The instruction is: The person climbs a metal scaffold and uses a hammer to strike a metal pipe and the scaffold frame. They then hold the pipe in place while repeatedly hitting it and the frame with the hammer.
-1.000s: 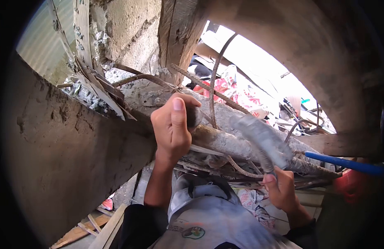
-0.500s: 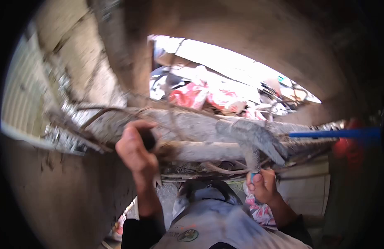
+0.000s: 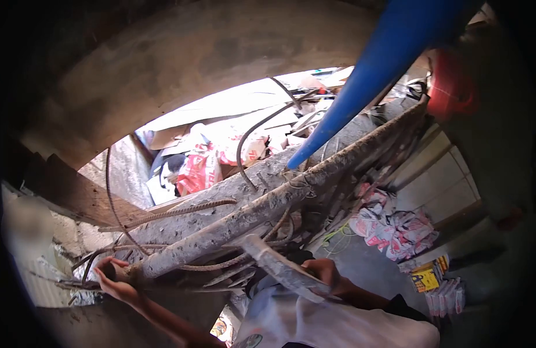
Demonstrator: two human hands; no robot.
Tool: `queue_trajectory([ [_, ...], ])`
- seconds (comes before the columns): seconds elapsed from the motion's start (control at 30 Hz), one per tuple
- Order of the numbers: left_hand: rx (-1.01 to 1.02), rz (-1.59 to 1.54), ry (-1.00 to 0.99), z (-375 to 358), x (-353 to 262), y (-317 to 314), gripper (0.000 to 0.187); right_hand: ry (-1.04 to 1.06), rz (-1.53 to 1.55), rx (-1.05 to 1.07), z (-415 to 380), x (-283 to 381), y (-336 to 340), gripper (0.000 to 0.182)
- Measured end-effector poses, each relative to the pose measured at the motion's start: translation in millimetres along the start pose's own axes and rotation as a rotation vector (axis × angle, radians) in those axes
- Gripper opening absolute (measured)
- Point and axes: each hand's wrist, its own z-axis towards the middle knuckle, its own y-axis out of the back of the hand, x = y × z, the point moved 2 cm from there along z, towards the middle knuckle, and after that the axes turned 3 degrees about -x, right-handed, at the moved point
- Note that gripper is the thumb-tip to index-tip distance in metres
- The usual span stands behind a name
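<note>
Right grip (image 3: pixel 324 272) — around a hammer (image 3: pixel 282 268)

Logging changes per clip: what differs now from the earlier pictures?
The view has turned. The hammer moved down in view, now overlapping the shirt; the left hand shifted lower left, its grip unclear. The right hand still holds the hammer.

The shirt (image 3: pixel 349 326) is pale; its emblem (image 3: pixel 253 341) green; sleeve (image 3: pixel 408 307) black; hands (image 3: pixel 118 284) bare.

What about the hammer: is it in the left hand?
No, the hammer is in the right hand, and the left hand is well apart from it.
</note>
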Motion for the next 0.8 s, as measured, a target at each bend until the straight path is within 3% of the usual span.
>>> queue_trajectory([
  [0.13,-0.058,-0.042,0.127,4,17,8,0.046,-0.136,0.171,-0.065,-24,-27,39,0.019],
  [0.17,-0.032,0.009,0.08,4,11,4,0.046,0.059,0.008,-0.087,-34,-46,42,0.024],
  [0.2,-0.007,0.053,0.026,4,4,3,0.047,0.06,0.037,-0.053,-33,-43,45,0.024],
  [0.27,-0.057,-0.019,0.016,6,9,2,0.048,-0.092,0.445,-0.034,-11,-39,62,0.047],
  [0.3,-0.027,-0.073,0.072,3,3,-1,0.046,-0.098,0.467,0.009,-5,-42,69,0.059],
  [0.43,-0.037,-0.063,0.065,2,3,-1,0.046,-0.147,0.496,0.058,7,-57,85,0.068],
  [0.53,-0.019,-0.032,0.019,7,16,7,0.044,-0.059,0.42,0.078,13,-59,91,0.066],
  [0.6,-0.03,0.014,-0.041,8,22,8,0.044,-0.003,0.212,0.063,10,-69,94,0.043],
  [0.67,0.018,-0.041,0.06,9,20,9,0.045,0.105,0.14,-0.019,3,-76,87,0.039],
  [0.73,0.016,0.047,0.009,13,25,13,0.045,0.07,0.25,0.069,1,-81,94,0.034],
  [0.8,0.013,-0.059,0.14,13,25,12,0.043,0.039,0.317,-0.011,-5,-71,106,0.037],
])
